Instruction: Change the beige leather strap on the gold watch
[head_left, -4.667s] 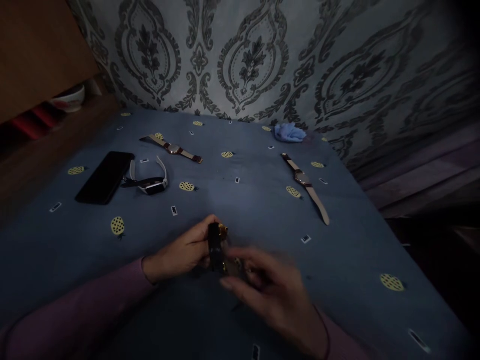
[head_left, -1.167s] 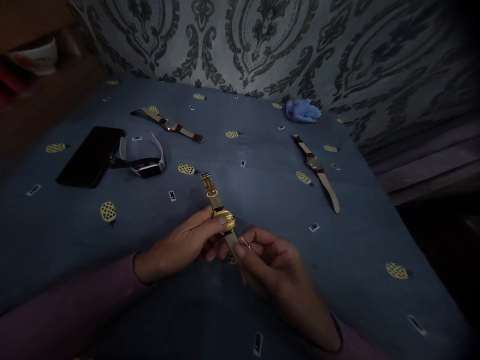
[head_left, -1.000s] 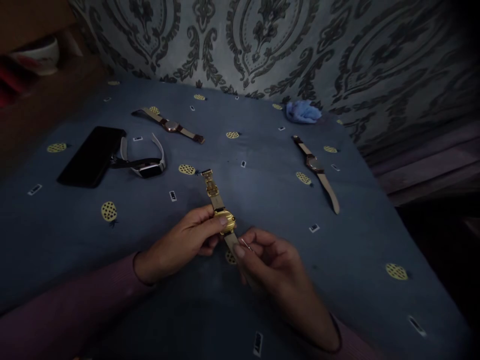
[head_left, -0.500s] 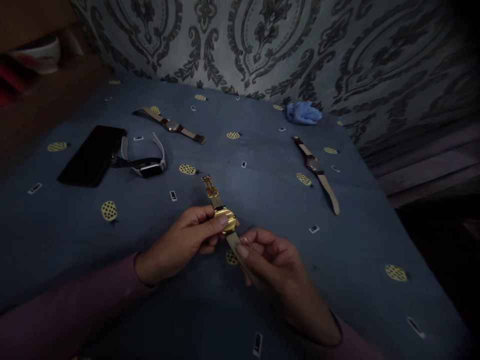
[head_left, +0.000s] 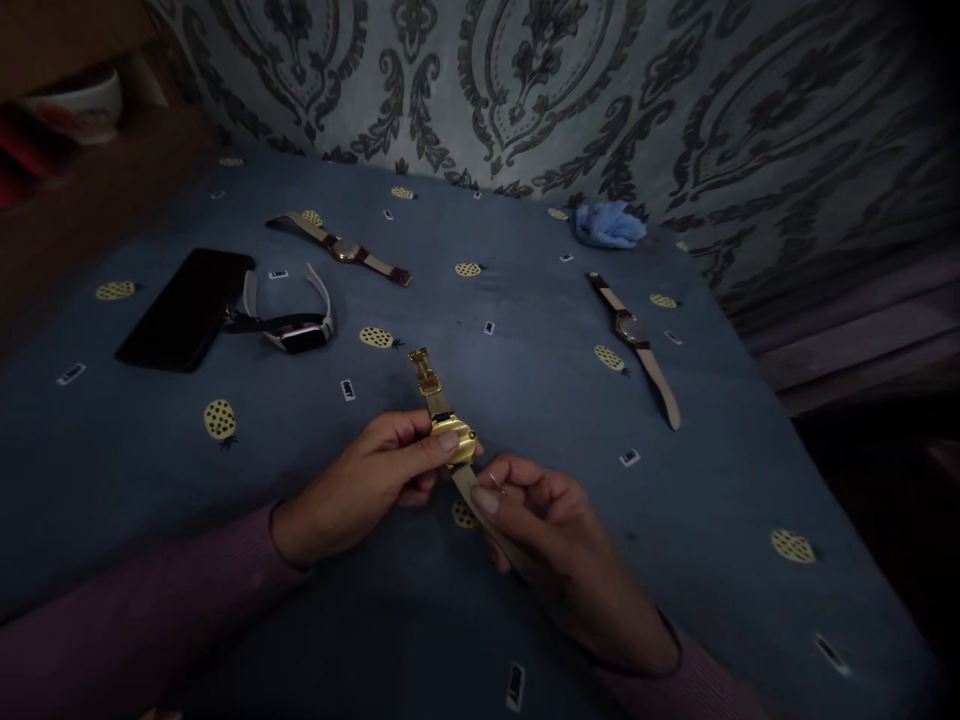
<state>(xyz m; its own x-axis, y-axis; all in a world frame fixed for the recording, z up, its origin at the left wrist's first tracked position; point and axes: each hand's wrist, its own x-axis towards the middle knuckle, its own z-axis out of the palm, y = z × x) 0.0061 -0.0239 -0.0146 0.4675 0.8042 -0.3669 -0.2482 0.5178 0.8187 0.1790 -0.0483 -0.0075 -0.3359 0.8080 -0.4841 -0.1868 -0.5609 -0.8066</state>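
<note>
A gold watch [head_left: 463, 447] with a pale strap lining is held above the blue tablecloth, its gold clasp pointing away from me. My left hand [head_left: 367, 480] is closed on the watch case, thumb on top. The lower part of the strap lies between the thumb and fingers of my right hand [head_left: 555, 530], which also has a thin metal pin [head_left: 496, 484] at its fingertips. The far end of that strap is hidden by my right hand.
Around the hands lie a black phone [head_left: 187, 312], a smartwatch [head_left: 304, 339] with a light band, a brown-strapped watch [head_left: 346, 250] at the back, another watch [head_left: 628, 329] at the right, and a crumpled blue cloth [head_left: 609, 226] near the patterned wall.
The gold watch's clasp end has tilted slightly to the right in my hands. Both hands keep their hold.
</note>
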